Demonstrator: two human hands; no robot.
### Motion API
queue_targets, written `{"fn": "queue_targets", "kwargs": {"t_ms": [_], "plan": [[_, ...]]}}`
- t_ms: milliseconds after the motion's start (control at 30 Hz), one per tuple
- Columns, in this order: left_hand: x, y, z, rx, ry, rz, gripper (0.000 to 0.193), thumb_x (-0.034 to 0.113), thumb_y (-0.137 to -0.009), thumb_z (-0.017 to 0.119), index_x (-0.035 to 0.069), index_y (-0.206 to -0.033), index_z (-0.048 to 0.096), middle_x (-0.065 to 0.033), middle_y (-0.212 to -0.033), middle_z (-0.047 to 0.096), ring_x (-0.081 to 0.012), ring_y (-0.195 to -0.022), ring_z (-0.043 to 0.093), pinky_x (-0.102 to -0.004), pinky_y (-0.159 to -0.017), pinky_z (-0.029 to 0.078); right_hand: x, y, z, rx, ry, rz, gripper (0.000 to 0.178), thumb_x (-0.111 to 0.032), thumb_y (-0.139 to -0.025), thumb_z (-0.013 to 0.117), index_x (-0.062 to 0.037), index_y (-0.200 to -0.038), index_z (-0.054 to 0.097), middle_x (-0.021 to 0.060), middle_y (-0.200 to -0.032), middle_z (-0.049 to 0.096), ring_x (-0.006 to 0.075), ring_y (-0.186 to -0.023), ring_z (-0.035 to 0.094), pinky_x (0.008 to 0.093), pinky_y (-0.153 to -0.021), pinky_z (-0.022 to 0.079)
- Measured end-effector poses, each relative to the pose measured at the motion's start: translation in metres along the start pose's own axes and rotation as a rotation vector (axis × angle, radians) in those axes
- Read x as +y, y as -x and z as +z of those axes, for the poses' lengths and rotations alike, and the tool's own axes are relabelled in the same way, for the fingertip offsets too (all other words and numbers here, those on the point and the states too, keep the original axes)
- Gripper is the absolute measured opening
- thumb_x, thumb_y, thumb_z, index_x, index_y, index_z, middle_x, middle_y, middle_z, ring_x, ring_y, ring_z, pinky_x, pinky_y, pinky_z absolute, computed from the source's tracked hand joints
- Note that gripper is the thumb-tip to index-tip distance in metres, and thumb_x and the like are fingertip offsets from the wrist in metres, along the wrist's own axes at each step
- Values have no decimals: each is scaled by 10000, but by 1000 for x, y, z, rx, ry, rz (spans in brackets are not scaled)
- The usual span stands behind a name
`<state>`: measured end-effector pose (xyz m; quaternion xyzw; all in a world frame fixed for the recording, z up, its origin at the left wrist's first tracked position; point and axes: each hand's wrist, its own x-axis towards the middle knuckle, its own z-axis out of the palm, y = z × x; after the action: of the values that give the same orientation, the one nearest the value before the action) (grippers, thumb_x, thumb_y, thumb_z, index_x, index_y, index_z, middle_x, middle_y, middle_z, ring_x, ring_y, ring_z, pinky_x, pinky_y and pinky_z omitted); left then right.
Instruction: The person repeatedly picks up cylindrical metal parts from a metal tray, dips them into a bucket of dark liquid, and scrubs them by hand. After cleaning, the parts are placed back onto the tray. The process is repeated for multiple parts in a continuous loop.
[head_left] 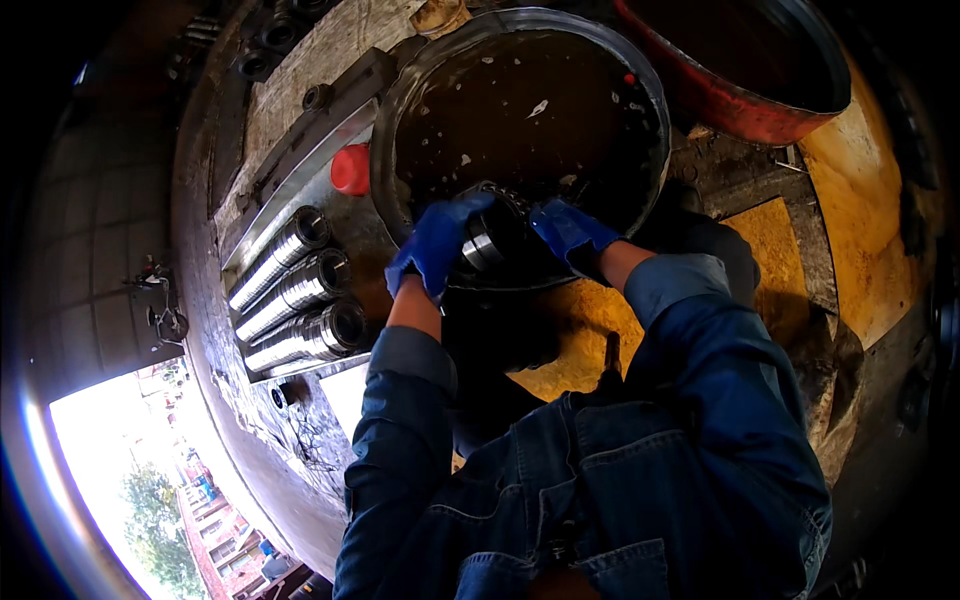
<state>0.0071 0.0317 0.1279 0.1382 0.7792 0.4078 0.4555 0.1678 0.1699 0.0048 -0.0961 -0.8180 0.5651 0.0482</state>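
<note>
Three ring stacks (298,287) are laid side by side in a tray (318,202), near a red cap (350,169). At the near side of the tub (384,160), a metal part (483,245) is grasped by the left hand (438,242); whether anything is gripped by the right hand (573,236) cannot be told.

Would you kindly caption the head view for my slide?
Blue-gloved left hand and right hand flank a metal part at a tub.
</note>
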Motion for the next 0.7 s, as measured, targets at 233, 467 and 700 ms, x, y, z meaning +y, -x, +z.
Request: {"fn": "queue_targets", "kwargs": {"t_ms": [233, 467, 700], "plan": [[-34, 35, 57, 651, -779, -222, 1040, 462, -798, 758, 44, -1595, 238, -253, -1305, 665, -379, -1194, 674, -417, -1041, 524, -75, 19, -38, -27, -327, 350, 502, -434, -1063, 469, -5, -1222, 676, 186, -1168, 697, 308, -1077, 644, 397, -979, 465], [-24, 8, 2, 253, -541, -92, 890, 352, -811, 749, 62, -1550, 347, -241, -1337, 656, -347, -1215, 670, -418, -1063, 517, -89, 31, -31, 261, -228, 419, 595, -463, -1001, 590, 54, -1294, 629, 205, -1168, 707, 274, -1091, 674, 373, -1012, 487], [-86, -12, 24, 596, -777, 75, 937, 508, -873, 696, 19, -1575, 315, -227, -1354, 642, -357, -1184, 685, -440, -997, 553, -52, -42, 76, 601, -555, 391, 465, -175, -875, 759, 51, -1253, 611, 183, -1123, 724, 265, -1012, 706, 370, -889, 565]]}}
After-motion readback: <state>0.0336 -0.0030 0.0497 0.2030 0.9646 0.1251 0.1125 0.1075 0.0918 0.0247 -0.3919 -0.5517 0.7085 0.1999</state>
